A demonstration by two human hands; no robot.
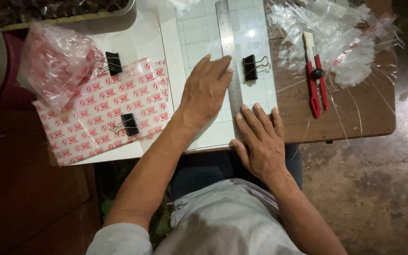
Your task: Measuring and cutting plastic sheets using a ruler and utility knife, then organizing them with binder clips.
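Steel ruler point(229, 56) runs up the frame's centre — left hand point(207, 92) lies flat on it, fingers together. Right hand point(260, 139) rests palm-down just lower right, fingers slightly spread — pinching nothing.

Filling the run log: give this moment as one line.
left hand: flat beside ruler | right hand: flat on cutting mat | cutter: untouched

- Steel-grey ruler point(229, 56) on a white, grid-lined mat point(199, 28).
- Red-handled cutter point(315, 82) near the brown table's point(345, 118) right edge.
- Red-and-white patterned bags point(102, 111); black clips point(129, 123).
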